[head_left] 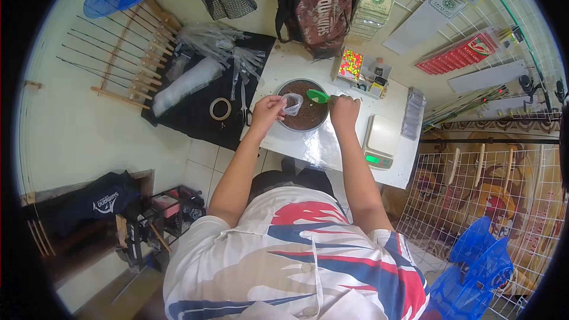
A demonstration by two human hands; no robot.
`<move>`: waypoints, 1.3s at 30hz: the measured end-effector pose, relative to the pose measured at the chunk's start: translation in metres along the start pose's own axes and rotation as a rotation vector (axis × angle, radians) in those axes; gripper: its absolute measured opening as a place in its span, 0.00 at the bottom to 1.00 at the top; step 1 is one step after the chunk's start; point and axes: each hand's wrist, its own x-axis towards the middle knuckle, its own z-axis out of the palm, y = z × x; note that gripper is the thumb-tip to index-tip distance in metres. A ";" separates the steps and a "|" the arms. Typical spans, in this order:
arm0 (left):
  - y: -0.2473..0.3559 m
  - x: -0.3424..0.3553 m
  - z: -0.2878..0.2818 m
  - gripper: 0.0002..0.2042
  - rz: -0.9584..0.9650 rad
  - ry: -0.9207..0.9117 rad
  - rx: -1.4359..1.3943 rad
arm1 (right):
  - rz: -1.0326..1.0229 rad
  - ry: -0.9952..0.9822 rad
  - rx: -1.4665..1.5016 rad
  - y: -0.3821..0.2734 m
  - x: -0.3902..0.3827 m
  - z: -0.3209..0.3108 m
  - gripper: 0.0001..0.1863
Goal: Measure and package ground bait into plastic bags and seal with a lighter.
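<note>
A round metal bowl (303, 130) of brown granules (299, 121) stands on the white table. My left hand (268, 115) pinches the edge of a small clear plastic bag (292, 104), holding its mouth open above the bowl's left side. In my right hand (345, 110) is a green scoop (317, 96), gripped by its handle at the bowl's right edge. The scoop's head hangs over the granules, a short way from the bag. Whether it carries any granules is too small to make out.
A digital scale (380, 141) with a lit green display stands on the white table (290, 143), right of the bowl. Behind are a box of bright beads (351, 64) and a camouflage backpack (317, 15). Scissors (243, 105), a tape roll (220, 109) and plastic bags (189, 86) lie on black cloth at left.
</note>
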 end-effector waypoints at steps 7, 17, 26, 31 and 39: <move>0.000 0.003 0.000 0.14 0.004 -0.005 -0.006 | 0.013 0.022 0.006 -0.003 -0.003 0.005 0.06; -0.002 0.007 -0.004 0.16 -0.004 -0.002 -0.022 | 0.054 -0.059 0.034 -0.004 0.000 0.003 0.08; -0.003 0.007 0.000 0.16 -0.020 0.016 -0.009 | 0.085 -0.099 0.055 0.003 -0.004 0.007 0.09; -0.005 0.008 -0.003 0.16 -0.008 0.001 -0.015 | 0.163 -0.119 0.178 -0.003 -0.007 0.008 0.09; 0.007 0.006 -0.006 0.14 0.025 0.038 -0.039 | 0.099 -0.003 0.142 -0.009 -0.008 0.017 0.10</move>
